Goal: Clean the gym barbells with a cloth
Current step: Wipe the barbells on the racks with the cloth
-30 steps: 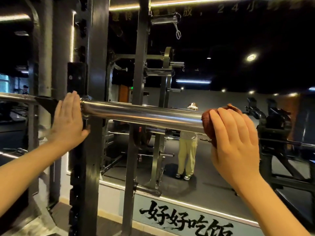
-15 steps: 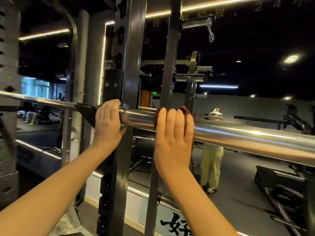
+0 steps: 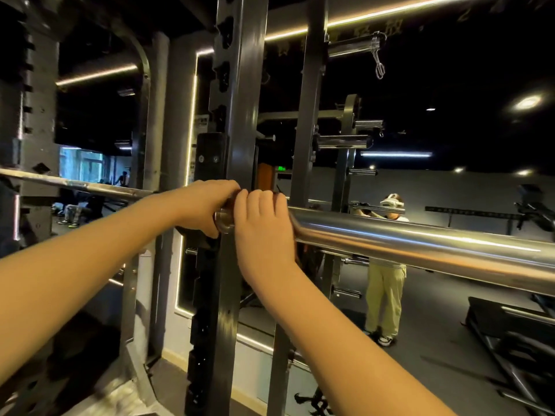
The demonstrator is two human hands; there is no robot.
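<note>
A chrome barbell (image 3: 420, 244) rests across the rack, its thick sleeve running from the middle of the view out to the right edge. My right hand (image 3: 264, 229) wraps over the inner end of the sleeve, next to the collar (image 3: 223, 219). The brown cloth lies under this hand and is almost fully hidden; only a dark sliver (image 3: 297, 256) shows below the bar. My left hand (image 3: 207, 202) grips the bar just left of the collar, fingers curled over the top, touching my right hand. The thin shaft (image 3: 90, 186) carries on to the left.
A black rack upright (image 3: 237, 115) stands right behind both hands, a second upright (image 3: 309, 115) beside it. A wall mirror behind shows a person in pale trousers (image 3: 386, 283). Storage pegs (image 3: 342, 142) stick out at the upper right. A low black bench frame (image 3: 510, 325) sits at the lower right.
My right hand with the cloth has slid left along the sleeve, from its outer end to the collar. My left hand went from flat against the bar to curled over it.
</note>
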